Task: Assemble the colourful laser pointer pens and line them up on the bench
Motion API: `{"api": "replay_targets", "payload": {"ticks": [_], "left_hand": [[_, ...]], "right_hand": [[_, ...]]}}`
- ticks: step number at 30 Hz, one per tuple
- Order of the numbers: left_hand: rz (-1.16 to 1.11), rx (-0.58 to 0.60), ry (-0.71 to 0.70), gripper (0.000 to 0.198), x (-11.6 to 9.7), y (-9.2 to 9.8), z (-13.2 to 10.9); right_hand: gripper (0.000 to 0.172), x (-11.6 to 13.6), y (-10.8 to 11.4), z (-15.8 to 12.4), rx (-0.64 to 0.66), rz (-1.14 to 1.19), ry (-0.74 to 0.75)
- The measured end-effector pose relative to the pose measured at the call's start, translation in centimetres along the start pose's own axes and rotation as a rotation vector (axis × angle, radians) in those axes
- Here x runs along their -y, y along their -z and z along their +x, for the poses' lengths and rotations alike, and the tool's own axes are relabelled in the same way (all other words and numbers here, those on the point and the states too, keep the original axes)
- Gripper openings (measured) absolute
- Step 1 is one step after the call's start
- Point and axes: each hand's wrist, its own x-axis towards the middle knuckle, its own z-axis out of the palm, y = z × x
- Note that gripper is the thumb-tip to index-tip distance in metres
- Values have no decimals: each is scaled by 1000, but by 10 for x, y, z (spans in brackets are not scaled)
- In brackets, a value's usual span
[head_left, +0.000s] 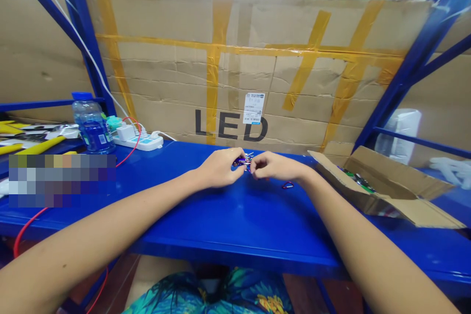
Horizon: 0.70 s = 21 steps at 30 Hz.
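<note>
Both my hands meet over the blue shelf top (235,216), near its back. My left hand (221,167) is closed in a pinch on a small bunch of coloured metal clips with key rings (246,160). My right hand (275,167) is closed too, its fingertips gripping the same bunch from the right side. The pieces are tiny and partly hidden by my fingers. A single red carabiner clip (287,185) lies loose on the shelf just under my right wrist.
An open cardboard box (386,186) holding more small parts sits at the right. A water bottle (90,125), a white power strip (138,140) with a red cable and yellow-handled tools (33,146) stand at the left. A taped cardboard sheet (235,68) marked LED walls off the back.
</note>
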Motion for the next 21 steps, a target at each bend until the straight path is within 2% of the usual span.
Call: {"api": "replay_targets", "payload": {"ticks": [3,6,13,17,21], "left_hand": [[-252,-3,-29,11,0,1,1],[-379,-35,15,12,1,1,3],[-475,-107,88,13,2,3,5],[-430,-155,81,9,1,3,5],[-393,-185,75,7,1,0,3]], "right_hand": [[11,2,5,-5,53,282,38],[16,2,6,-6,68,419,47],[23,1,-3,5,-131,750,28],[23,4,-9,10,-257,714,20],[18,6,-14,12,-382,476,93]]}}
